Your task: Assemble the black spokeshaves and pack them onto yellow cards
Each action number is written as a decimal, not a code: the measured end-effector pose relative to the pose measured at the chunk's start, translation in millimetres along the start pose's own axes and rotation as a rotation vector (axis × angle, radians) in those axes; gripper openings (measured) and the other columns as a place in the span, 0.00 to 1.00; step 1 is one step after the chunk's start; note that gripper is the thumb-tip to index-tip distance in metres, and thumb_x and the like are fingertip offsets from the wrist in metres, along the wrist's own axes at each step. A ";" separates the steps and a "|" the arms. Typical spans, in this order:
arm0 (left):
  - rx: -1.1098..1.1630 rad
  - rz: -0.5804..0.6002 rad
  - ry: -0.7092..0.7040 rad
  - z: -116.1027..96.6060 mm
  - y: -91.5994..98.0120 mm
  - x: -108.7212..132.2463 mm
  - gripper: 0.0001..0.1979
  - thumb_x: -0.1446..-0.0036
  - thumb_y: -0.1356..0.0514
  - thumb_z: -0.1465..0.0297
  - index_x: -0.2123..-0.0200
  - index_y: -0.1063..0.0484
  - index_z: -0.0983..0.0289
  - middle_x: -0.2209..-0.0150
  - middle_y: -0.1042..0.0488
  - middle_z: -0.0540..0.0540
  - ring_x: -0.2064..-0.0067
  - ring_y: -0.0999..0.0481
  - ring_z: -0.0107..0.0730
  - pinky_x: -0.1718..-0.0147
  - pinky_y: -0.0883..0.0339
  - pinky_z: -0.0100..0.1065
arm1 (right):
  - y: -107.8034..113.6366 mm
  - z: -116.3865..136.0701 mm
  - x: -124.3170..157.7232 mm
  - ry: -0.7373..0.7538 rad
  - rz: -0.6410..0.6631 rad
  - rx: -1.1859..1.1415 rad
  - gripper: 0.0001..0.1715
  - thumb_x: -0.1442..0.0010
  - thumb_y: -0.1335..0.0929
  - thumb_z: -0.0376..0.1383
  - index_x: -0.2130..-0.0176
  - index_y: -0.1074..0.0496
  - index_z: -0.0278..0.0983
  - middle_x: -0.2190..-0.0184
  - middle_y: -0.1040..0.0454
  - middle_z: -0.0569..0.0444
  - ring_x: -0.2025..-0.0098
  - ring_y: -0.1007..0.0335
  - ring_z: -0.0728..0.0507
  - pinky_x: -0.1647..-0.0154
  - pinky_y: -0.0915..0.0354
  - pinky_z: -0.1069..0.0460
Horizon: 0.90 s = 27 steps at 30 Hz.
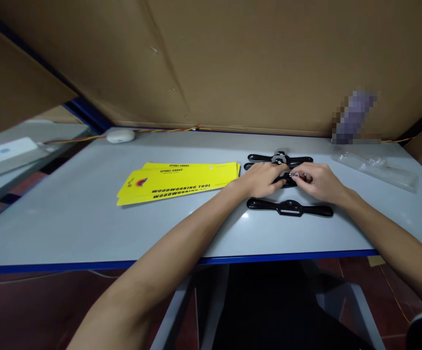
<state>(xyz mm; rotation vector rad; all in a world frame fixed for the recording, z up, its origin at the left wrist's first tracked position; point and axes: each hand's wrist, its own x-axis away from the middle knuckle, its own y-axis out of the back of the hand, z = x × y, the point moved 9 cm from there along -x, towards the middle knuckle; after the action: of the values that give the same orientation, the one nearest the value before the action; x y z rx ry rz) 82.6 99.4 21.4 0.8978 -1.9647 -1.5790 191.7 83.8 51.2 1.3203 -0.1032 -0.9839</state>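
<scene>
My left hand [261,179] grips a black spokeshave [287,183] on the table, its fingers curled over the far side and thumb along the near side, hiding most of the tool. Thumb and index finger of my right hand [316,181] pinch a small shiny metal piece, which looks like a screw, at the middle of that tool. Just beyond my hands lie two more spokeshaves [298,159] with grey metal plates [279,157] at their centres. Closer to me rests a black spokeshave body [290,209] with an open slot, untouched.
Yellow printed cards [177,181] lie overlapped left of my hands. Clear plastic packaging [381,171] is at the right. A white rounded device [120,135] with a cable sits at the back left. Cardboard panels [232,63] wall the table [87,223], and a pixelated object stands at the back right.
</scene>
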 end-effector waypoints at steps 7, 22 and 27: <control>0.005 -0.006 -0.013 -0.6 0.5 0.1 0.22 0.33 0.51 0.62 0.43 0.29 0.65 0.52 0.19 0.63 0.51 0.19 0.53 0.54 0.29 0.48 | -4.0 0.9 -0.7 0.016 0.027 -0.040 0.12 0.32 0.34 0.37 0.58 0.21 0.37 0.70 0.23 0.53 0.71 0.32 0.45 0.66 0.38 0.49; 0.009 0.004 0.002 -1.2 0.9 0.0 0.20 0.32 0.49 0.62 0.43 0.30 0.64 0.52 0.20 0.63 0.51 0.20 0.55 0.54 0.28 0.49 | -12.1 -0.8 3.8 0.051 0.070 0.171 0.15 0.29 0.36 0.36 0.55 0.20 0.37 0.64 0.19 0.50 0.66 0.26 0.44 0.66 0.38 0.50; 0.011 0.000 0.011 -1.2 1.7 0.0 0.20 0.33 0.49 0.61 0.44 0.29 0.64 0.53 0.20 0.63 0.52 0.19 0.54 0.55 0.28 0.48 | -14.5 -2.4 4.6 0.071 0.091 0.212 0.20 0.25 0.39 0.39 0.54 0.19 0.38 0.62 0.18 0.49 0.64 0.25 0.43 0.67 0.39 0.50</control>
<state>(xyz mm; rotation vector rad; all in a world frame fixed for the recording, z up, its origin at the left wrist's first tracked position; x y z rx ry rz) 83.1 98.8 23.4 0.9092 -1.9675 -1.5613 188.1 83.8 36.2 1.5296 -0.2164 -0.8657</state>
